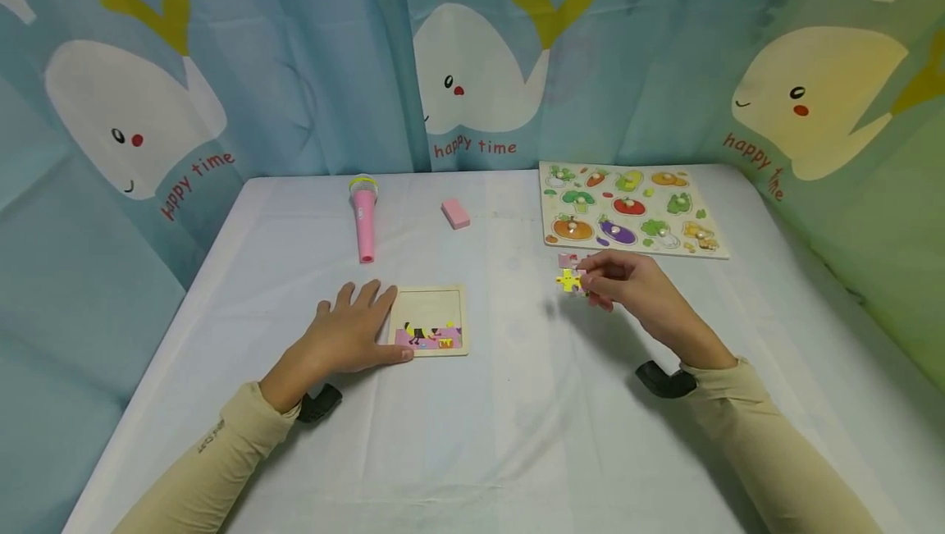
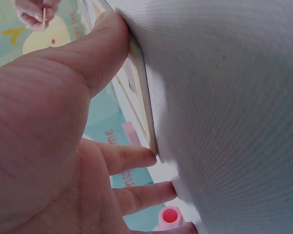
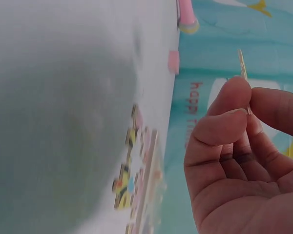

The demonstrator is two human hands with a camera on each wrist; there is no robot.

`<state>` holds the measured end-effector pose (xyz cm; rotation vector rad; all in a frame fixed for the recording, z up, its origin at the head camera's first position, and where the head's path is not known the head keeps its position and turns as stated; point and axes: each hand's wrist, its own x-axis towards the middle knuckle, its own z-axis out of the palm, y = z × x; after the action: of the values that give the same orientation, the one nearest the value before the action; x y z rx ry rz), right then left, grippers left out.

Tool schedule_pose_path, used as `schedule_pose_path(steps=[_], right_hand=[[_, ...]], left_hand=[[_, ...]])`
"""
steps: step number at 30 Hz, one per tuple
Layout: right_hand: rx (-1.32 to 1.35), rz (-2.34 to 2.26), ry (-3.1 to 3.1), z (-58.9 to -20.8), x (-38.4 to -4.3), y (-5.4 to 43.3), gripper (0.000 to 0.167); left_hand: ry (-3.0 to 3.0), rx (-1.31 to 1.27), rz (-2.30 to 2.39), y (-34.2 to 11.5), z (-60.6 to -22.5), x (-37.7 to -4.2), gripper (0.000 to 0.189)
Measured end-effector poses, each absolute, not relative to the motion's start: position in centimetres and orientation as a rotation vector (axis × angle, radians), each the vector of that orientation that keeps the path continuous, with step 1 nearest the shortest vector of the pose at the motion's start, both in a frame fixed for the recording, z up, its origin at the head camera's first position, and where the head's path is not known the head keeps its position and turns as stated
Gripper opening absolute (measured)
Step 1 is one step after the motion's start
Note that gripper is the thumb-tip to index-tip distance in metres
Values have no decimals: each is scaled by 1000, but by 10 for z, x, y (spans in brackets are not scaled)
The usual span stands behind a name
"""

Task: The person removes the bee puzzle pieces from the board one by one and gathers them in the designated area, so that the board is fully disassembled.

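Observation:
My left hand (image 1: 350,333) rests beside a small wooden jigsaw tray (image 1: 428,302), fingers spread. Its thumb (image 2: 110,44) lies on the tray's near left corner and the index fingertip is at the far left corner. Pink puzzle pieces (image 1: 428,340) with black and yellow figures fill the tray's lower strip; bare wood shows above. Over the table to the right, my right hand (image 1: 620,284) pinches a thin jigsaw piece (image 3: 243,68) between thumb and fingers, seen edge-on in the right wrist view. Loose jigsaw pieces (image 3: 122,190) lie on the table below, partly hidden by the hand in the head view.
At the back right lies a vegetable peg puzzle board (image 1: 635,210). A pink toy microphone (image 1: 365,222) and a pink block (image 1: 455,213) are at the back. The white-covered table (image 1: 509,419) meets a whale-print curtain (image 1: 332,66) behind.

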<state>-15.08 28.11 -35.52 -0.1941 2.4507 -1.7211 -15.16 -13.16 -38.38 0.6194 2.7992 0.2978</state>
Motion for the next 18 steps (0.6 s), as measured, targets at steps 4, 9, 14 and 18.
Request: schedule_pose_path(steps=[4, 9, 14, 18], right_hand=[[-145, -1731, 2473, -356, -151, 293, 30], [-79, -1730, 2502, -357, -152, 305, 30], [-42, -1748, 2511, -360, -156, 315, 31], [-8, -1733, 2546, -364, -158, 325, 33]], left_hand=[[2799, 623, 300, -131, -383, -152, 100], [2796, 620, 298, -130, -382, -152, 101], [2796, 612, 294, -131, -383, -151, 100], [2798, 617, 298, -130, -384, -151, 100]])
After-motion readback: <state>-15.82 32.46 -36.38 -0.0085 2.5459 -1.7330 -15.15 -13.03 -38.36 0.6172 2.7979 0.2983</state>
